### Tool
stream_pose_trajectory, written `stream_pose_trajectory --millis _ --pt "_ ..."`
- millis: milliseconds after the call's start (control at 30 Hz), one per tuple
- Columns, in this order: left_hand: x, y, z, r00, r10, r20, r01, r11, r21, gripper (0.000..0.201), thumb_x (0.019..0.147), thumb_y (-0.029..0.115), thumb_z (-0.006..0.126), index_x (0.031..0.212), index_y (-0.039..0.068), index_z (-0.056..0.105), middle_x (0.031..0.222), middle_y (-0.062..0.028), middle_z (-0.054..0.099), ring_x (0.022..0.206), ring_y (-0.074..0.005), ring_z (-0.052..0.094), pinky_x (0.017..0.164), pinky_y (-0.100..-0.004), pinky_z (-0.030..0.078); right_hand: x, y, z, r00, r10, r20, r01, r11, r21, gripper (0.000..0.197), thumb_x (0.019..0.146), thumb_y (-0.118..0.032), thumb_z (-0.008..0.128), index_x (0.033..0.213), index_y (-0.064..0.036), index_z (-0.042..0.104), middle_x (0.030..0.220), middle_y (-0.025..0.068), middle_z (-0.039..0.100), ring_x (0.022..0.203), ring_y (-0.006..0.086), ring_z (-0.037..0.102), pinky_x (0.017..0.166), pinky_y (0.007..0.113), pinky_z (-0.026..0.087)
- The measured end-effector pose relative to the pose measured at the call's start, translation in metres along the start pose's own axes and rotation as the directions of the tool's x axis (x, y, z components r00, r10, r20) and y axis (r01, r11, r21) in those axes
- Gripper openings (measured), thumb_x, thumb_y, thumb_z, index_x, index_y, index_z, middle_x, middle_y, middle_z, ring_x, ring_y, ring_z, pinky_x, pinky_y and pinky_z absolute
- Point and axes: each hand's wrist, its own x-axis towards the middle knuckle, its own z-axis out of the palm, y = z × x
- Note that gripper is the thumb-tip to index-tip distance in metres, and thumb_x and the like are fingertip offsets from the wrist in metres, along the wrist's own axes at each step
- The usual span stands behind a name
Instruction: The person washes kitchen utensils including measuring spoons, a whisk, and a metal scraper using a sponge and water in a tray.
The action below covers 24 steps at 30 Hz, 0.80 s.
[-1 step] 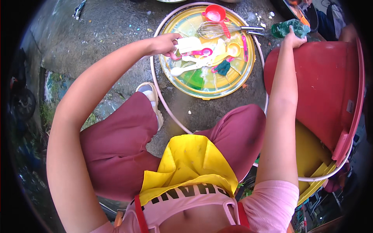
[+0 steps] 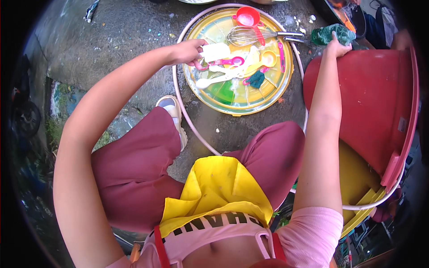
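My left hand (image 2: 189,52) is closed on a small white blade-like piece, perhaps a spatula head (image 2: 215,52), above the left side of a round yellow lid (image 2: 237,110). On that lid lie a red funnel-like cup (image 2: 247,18), a whisk (image 2: 243,35), a yellow measuring spoon (image 2: 268,58), pink measuring spoons (image 2: 281,57), white spoons (image 2: 204,83) and a dark green scouring pad (image 2: 256,79). Wet suds and a bright green patch show on its surface. My right hand (image 2: 340,47) reaches far right, its fingers round a green transparent plastic bottle (image 2: 333,34).
A pale hose (image 2: 195,123) loops round the lid on wet concrete. At right, a large red basin (image 2: 366,94) stands tilted against a yellow container (image 2: 357,174). Another person's arm (image 2: 401,39) shows at the upper right, beside a dark pan (image 2: 333,13).
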Motion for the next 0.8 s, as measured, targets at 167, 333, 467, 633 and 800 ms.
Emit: stream_pose_trajectory --millis 167,333,467,633,800 --pt "-0.006 -0.015 -0.011 0.999 -0.03 -0.037 0.029 0.999 -0.042 0.038 0.085 -0.001 0.04 0.122 0.005 0.038 0.098 -0.0042 0.057 0.071 -0.0085 0.06 0.06 -0.0219 0.043 0.008 0.014 0.025 0.989 0.129 0.078 -0.147 0.934 0.326 0.063 0.057 0.01 0.076 0.106 -0.0015 0.039 0.105 0.0128 0.055 0.092 0.0239 0.058 0.077 0.036 0.052" --pt "-0.015 -0.029 -0.014 0.997 -0.058 -0.05 0.054 0.995 -0.082 0.039 0.085 -0.003 0.041 0.123 0.003 0.037 0.101 -0.0085 0.056 0.07 -0.0112 0.062 0.057 -0.0206 0.045 -0.019 0.015 0.055 0.982 0.064 0.176 -0.131 0.906 0.403 0.069 0.056 0.008 0.078 0.109 -0.0036 0.037 0.107 0.0121 0.052 0.093 0.0226 0.055 0.081 0.036 0.049" --pt "-0.014 -0.022 -0.008 0.998 -0.056 -0.037 0.052 0.995 -0.086 0.037 0.085 -0.001 0.04 0.121 0.006 0.04 0.095 -0.0021 0.057 0.071 -0.0075 0.059 0.058 -0.0202 0.043 -0.036 0.026 0.068 0.947 0.065 0.313 -0.171 0.93 0.326 0.07 0.055 0.004 0.08 0.11 -0.0046 0.037 0.11 0.0128 0.052 0.096 0.0232 0.055 0.086 0.034 0.045" --pt "-0.001 -0.02 -0.001 0.999 0.016 -0.038 -0.02 0.993 -0.119 0.035 0.086 -0.002 0.041 0.12 0.002 0.04 0.095 -0.0065 0.054 0.07 -0.0113 0.062 0.058 -0.0213 0.047 -0.054 0.029 0.073 0.905 -0.035 0.424 0.014 0.998 0.054 0.08 0.054 0.001 0.081 0.117 -0.0017 0.032 0.114 0.0149 0.05 0.102 0.0241 0.051 0.089 0.034 0.041" --pt "0.007 -0.015 0.01 0.997 -0.014 -0.073 0.007 0.995 -0.097 0.023 0.09 0.007 0.043 0.113 0.003 0.044 0.091 -0.004 0.057 0.066 -0.0087 0.059 0.055 -0.0198 0.044 -0.125 0.046 0.021 0.98 0.066 0.188 -0.079 0.995 0.061 0.042 0.066 0.004 0.063 0.1 -0.0007 0.038 0.098 0.0146 0.046 0.088 0.0242 0.053 0.073 0.038 0.049"
